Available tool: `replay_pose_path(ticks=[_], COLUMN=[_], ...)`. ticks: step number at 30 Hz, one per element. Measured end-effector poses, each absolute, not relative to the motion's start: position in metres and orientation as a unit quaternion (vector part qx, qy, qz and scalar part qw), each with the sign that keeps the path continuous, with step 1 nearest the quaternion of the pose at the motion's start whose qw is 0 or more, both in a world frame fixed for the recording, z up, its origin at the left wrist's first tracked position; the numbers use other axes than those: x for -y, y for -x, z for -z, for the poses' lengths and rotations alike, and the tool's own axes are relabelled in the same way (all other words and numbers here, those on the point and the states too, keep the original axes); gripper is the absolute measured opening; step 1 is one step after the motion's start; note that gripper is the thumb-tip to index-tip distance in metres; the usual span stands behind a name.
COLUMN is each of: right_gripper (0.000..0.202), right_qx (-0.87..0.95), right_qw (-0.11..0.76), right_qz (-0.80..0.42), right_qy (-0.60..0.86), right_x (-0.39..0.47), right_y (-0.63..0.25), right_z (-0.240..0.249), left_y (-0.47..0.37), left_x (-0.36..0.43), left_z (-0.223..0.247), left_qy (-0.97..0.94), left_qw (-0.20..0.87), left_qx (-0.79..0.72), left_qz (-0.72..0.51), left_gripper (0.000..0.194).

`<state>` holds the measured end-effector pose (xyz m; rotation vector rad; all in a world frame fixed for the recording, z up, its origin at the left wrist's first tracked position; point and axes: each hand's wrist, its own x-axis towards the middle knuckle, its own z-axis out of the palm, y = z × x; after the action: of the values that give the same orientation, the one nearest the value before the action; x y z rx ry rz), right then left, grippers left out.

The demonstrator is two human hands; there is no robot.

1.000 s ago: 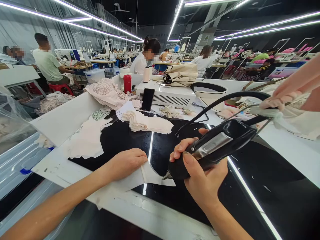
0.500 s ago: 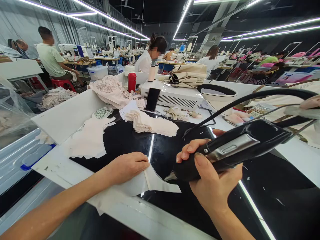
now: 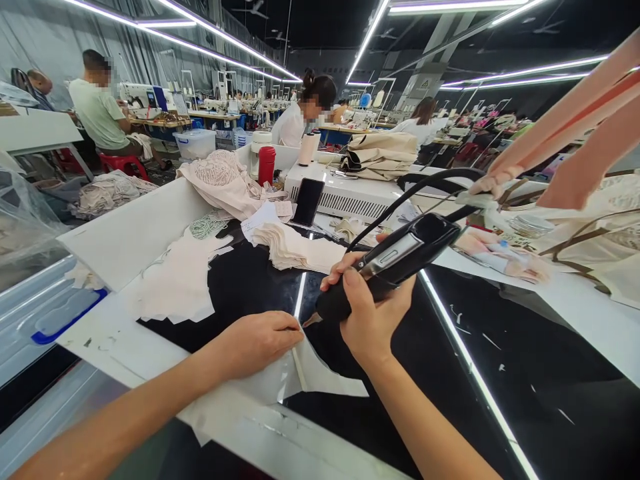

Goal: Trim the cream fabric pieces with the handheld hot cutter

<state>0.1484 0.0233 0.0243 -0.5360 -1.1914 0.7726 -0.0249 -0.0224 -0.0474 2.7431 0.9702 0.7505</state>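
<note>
A white board (image 3: 130, 250) stands up at the left edge of the bench (image 3: 105, 333), and flat pink cloth pieces (image 3: 175, 280) lie next to it. The left hand (image 3: 255, 343) lies on a pale cloth piece (image 3: 325, 373) by the bench's near edge; its grip has the fingers close together, but I cannot tell if it pinches the cloth or just pushes down. One corner of this cloth pokes out over the near edge, and the other end lies on a shiny black sheet (image 3: 450, 413). Toward the far edge, a pile of cut cloth (image 3: 295, 247) lies in front of a dark phone (image 3: 307, 202). The right hand (image 3: 373, 317) has its grip wrapped around a fat black tool (image 3: 395, 257), up above the black sheet. The tool's thin tip is just beside the left hand's fingers. Pink cloth strips (image 3: 570, 130) are knotted near its back end, and little white scraps (image 3: 492, 341) lie toward the bench's right edge
</note>
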Motion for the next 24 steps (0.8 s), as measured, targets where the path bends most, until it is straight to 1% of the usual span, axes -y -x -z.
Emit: replay_pose_path(ticks=[10, 18, 24], right_gripper=[0.040, 0.030, 0.036], right_qx=[0.542, 0.529, 0.530], right_qw=[0.723, 0.728, 0.732], right_qz=[-0.353, -0.359, -0.356], right_qy=[0.242, 0.247, 0.238], right_x=[-0.022, -0.019, -0.013], right_y=[-0.148, -0.145, -0.151], right_z=[-0.022, -0.023, -0.027], left_y=[0.026, 0.027, 0.027], left_x=[0.023, 0.023, 0.024], left_z=[0.045, 0.042, 0.040], left_qy=[-0.910, -0.912, -0.914], left_qw=[0.074, 0.062, 0.064], left_qx=[-0.318, -0.324, -0.313], left_qz=[-0.254, -0.243, -0.252], left_gripper=[0.028, 0.028, 0.028])
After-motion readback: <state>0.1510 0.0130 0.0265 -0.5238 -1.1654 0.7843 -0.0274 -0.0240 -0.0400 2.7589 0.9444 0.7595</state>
